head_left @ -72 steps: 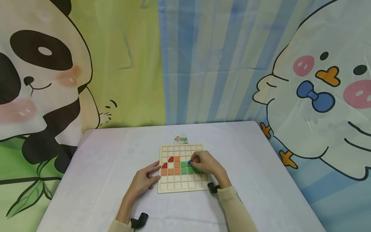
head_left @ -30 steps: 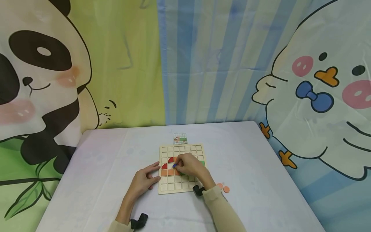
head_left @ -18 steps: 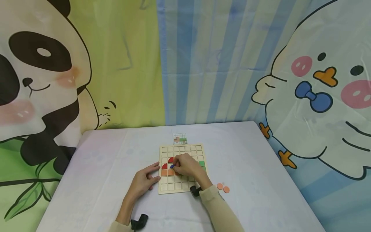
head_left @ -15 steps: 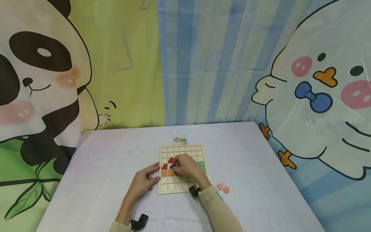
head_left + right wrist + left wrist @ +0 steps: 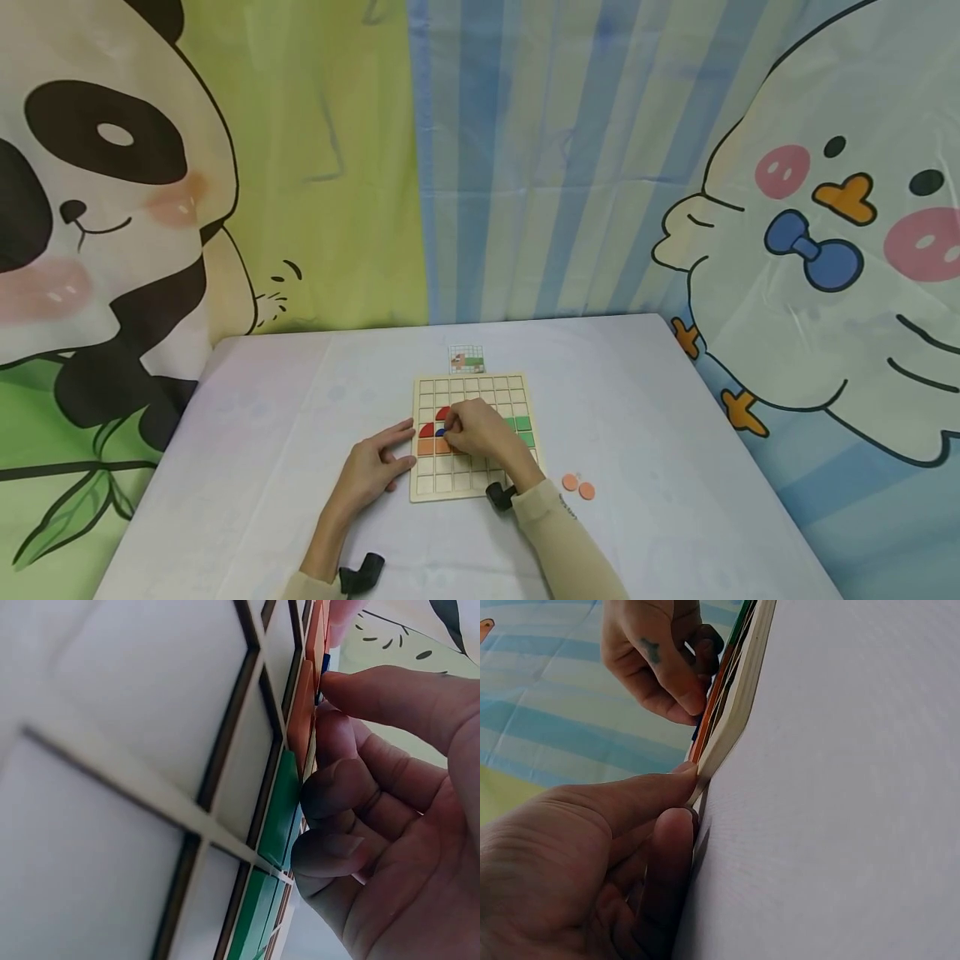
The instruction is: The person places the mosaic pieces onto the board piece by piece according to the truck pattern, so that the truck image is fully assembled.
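A wooden grid board (image 5: 467,484) lies on the table, with red quarter-round, orange and green pieces in its cells. My left hand (image 5: 367,467) rests at the board's left edge, thumb and fingertips touching it. My right hand (image 5: 483,432) reaches over the middle of the board. Its thumb and fingertip pinch a small blue piece (image 5: 440,432) low at the cell between the red pieces (image 5: 427,430) and above the orange pieces (image 5: 434,447). In the right wrist view only an edge of the blue piece (image 5: 325,664) shows beyond the thumb. The hand covers several cells.
A small printed pattern card (image 5: 467,359) lies behind the board. Two round orange pieces (image 5: 578,486) lie on the white tablecloth (image 5: 660,467) right of the board. Green pieces (image 5: 522,432) show at its right side. Curtains with cartoon figures hang behind the table.
My right hand has carried the blue piece left, from the green pieces to the cell by the red ones, where it now sits lower and flatter. My left hand has stayed put.
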The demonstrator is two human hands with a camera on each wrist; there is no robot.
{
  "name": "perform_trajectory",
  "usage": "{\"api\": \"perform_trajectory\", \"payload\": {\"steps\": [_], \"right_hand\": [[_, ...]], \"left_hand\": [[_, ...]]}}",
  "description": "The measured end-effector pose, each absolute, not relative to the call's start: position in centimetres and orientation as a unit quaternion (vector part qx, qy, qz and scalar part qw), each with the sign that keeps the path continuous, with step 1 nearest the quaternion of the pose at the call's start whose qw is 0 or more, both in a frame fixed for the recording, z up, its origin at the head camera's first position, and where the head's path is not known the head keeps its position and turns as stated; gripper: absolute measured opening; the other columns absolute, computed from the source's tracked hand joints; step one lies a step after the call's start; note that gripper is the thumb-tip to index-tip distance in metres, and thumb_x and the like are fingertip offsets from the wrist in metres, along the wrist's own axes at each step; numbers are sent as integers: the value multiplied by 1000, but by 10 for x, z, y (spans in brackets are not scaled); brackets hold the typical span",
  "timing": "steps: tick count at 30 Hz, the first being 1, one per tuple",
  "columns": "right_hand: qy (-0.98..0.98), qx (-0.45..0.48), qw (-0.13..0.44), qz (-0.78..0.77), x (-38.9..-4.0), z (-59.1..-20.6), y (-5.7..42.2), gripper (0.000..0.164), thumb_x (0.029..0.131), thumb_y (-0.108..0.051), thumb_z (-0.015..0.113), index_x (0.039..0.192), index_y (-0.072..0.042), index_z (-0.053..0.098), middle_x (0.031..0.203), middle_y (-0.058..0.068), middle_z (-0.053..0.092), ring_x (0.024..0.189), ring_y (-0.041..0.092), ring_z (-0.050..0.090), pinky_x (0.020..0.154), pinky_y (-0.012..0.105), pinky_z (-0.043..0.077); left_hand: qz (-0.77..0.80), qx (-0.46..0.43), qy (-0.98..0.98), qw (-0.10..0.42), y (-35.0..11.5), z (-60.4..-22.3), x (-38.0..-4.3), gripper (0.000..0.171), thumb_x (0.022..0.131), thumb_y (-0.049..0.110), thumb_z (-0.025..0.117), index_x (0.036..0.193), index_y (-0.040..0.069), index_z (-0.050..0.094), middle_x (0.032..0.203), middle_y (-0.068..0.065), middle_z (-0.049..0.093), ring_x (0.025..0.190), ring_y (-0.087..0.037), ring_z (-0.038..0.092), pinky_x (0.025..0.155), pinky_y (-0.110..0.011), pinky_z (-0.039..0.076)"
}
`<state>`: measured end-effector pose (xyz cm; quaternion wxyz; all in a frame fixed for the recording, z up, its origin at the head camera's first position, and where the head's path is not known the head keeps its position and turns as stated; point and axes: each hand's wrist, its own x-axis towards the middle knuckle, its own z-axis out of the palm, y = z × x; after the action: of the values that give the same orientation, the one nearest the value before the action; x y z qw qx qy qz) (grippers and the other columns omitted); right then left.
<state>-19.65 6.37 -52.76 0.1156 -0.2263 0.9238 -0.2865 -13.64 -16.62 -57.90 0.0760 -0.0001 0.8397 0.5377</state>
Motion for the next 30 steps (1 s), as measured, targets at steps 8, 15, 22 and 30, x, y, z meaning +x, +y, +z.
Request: {"api": "perform_trajectory", "payload": {"steps": [8,15,22,30], "right_hand": [[922,-231,124,-285,-198,-527,65,11,98,-15,72,105,-8,77,75,-7,63,64,4,52,61,19,46],[923,-244,119,-274,-201,-526,65,16,99,-15,71,111,-8,79,85,-3,72,69,4,56,67,20,49],[922,-246,121,-272,-202,-525,63,13,98,-13,71,108,-9,79,89,-2,76,71,3,59,68,19,51],[919,-252,125,-275,-203,-524,61,12,99,-14,72,107,-8,79,81,-5,72,66,2,56,65,18,49]], "left_hand": [[534,-2,842,75,-166,-579,-137,57,90,13,85,144,18,68,152,8,64,48,-14,56,46,-25,43],[532,-5,844,70,-164,-579,-138,57,90,12,84,144,19,68,150,7,66,48,-14,55,45,-25,43],[531,-8,844,69,-164,-579,-138,57,90,12,84,144,20,68,151,8,65,49,-14,55,46,-26,45],[528,-12,846,69,-164,-578,-137,56,90,11,84,143,19,69,152,8,64,49,-14,55,46,-26,45]]}}
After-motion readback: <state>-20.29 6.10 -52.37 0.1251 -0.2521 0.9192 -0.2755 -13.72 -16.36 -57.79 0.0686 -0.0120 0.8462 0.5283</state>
